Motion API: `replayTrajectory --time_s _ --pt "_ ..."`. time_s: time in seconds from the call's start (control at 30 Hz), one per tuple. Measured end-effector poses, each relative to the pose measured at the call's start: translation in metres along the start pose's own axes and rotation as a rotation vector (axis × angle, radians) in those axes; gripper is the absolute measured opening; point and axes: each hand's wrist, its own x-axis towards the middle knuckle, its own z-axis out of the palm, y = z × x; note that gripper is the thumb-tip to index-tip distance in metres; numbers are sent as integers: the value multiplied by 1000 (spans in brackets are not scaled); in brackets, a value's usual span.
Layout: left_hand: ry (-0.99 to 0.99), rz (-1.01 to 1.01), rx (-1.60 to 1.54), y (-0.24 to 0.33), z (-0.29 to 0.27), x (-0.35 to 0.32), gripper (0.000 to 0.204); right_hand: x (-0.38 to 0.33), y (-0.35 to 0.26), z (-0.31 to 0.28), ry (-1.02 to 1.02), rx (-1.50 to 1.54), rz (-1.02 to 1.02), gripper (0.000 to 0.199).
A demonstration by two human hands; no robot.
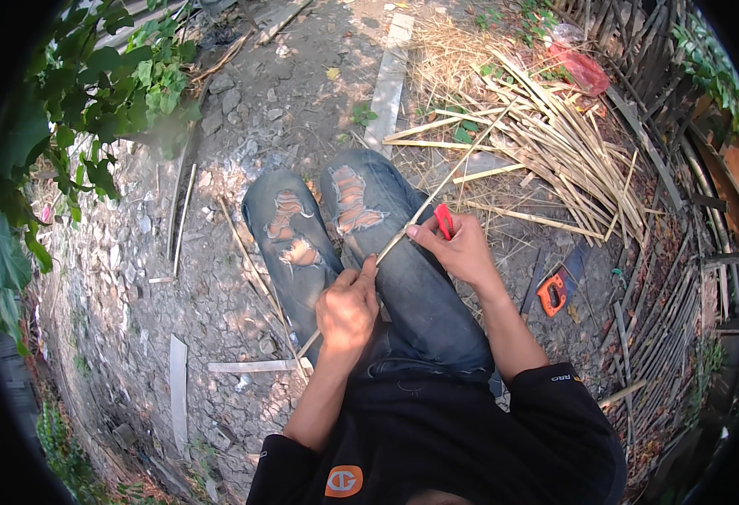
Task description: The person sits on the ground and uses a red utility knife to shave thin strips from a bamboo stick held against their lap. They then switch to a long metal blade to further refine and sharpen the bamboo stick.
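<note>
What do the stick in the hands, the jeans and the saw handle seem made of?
Stick: possibly bamboo, unpainted, judging by its pale straw colour.
Jeans: likely denim, worn and faded, with frayed pale threads at the knees.
Saw handle: probably plastic, given its bright orange; gloss unclear.

The thin stick [391, 245] is pale yellow, the small tool [444, 220] red. The jeans [428, 290] are faded blue, the shirt [454, 429] black. At right, the saw handle [552, 296] is orange.

Right hand [464, 249] partly hides red tool [444, 221]
</note>
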Motion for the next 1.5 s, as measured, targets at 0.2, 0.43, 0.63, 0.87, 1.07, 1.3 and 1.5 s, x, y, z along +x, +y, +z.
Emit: replayTrajectory --time_s 0.2,0.43,0.63,0.87,1.07,1.3,1.5 --pt "44 47 21 -1 3 -1 29 -1 0 4 -8 74 -76 22" --pt "47 19 39 -2 5 -3 36 -14 0 -22 -733 87 -171 20" --pt "109 95 102 -7 9 -12 42 16 26 -29 164 70 -54 41" --pt "115 130 116 -10 11 -16 39 33 38 -13 49 352 -5 30" --pt "78 19 -18 1 3 -11 28 25 43 -1 -75 270 -2 26" --pt "73 -3 -74 -1 4 -10 27 35 37 -21 304 -110 -210 45" --pt "81 23 -56 0 5 -10 27 47 34 -42 318 -329 -160 56"
